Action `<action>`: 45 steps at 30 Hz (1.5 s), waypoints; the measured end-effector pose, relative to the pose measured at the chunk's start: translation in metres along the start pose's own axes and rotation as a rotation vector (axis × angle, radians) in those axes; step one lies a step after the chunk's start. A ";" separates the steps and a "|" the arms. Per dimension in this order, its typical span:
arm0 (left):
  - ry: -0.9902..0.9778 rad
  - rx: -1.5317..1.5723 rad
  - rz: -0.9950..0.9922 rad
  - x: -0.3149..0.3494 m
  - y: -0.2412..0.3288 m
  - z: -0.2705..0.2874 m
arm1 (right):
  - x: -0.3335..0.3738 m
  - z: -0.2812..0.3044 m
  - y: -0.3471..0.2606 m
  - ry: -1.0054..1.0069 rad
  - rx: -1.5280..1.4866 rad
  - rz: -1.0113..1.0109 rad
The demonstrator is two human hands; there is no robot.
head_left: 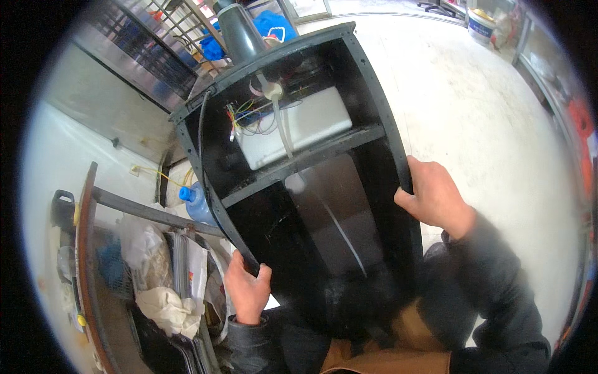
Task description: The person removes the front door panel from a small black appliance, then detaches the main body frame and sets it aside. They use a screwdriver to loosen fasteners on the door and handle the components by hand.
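Note:
A large black appliance housing (336, 149) tilts in front of me with its hollow, ribbed side facing up. Its exact kind I cannot make out. My left hand (248, 288) grips the housing's left edge, thumb on the rim. On the opposite edge my right hand (437, 196) is closed in the same way, higher up. Fingers of both hands are partly hidden behind the rim. Inside the upper bay sit a white box (311, 124), thin coloured wires (235, 119) and a pale tube (284, 134) that runs down over the crossbar. A dark grey cylindrical part (242, 37) shows beyond the far end.
To the left stands a rack (84, 249) holding plastic bags (167, 310) and stacked flat pieces. A blue water bottle (196, 202) is beside the housing. Farther off are metal bars (180, 28), blue material (274, 26) and, at the upper right, a bucket (481, 26) on pale floor.

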State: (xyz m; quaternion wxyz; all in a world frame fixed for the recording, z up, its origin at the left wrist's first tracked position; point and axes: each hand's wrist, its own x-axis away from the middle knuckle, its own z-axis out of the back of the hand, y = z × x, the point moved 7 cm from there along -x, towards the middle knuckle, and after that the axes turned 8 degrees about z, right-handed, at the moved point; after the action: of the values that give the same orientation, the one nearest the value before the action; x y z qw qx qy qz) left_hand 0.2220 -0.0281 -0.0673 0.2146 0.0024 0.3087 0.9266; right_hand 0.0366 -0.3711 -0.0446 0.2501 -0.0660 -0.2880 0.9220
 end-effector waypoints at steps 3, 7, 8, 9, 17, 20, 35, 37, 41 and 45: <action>-0.001 0.010 0.021 0.000 -0.002 0.000 | 0.001 0.001 -0.003 0.038 0.065 0.034; 0.012 -0.001 -0.007 0.000 0.000 0.000 | 0.000 0.000 0.000 0.036 0.052 0.034; 0.002 0.000 -0.011 0.000 0.001 0.000 | 0.000 0.000 0.001 0.040 0.056 0.031; 0.012 -0.008 -0.008 0.000 0.001 0.001 | 0.001 0.000 0.002 0.040 0.052 0.022; 0.017 0.038 0.013 0.003 0.005 0.003 | 0.003 0.003 -0.002 0.098 0.052 0.095; 0.015 0.073 0.029 0.001 0.001 0.001 | 0.002 -0.001 0.002 0.025 0.042 0.033; 0.003 0.044 0.052 0.000 0.004 0.000 | 0.002 -0.001 0.001 0.028 0.065 0.032; -0.017 0.047 0.060 0.000 0.003 -0.001 | 0.001 -0.002 0.003 0.011 0.074 0.029; -0.002 0.022 0.041 0.003 0.004 0.001 | 0.002 -0.004 0.005 -0.009 0.101 -0.004; 0.032 0.014 -0.027 0.003 0.008 0.002 | 0.001 -0.001 0.001 0.037 0.090 0.027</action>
State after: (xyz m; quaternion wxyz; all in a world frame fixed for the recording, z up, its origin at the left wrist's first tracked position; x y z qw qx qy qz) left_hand 0.2165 -0.0313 -0.0616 0.2220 -0.0152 0.3188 0.9213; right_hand 0.0358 -0.3710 -0.0461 0.2458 -0.0757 -0.2405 0.9359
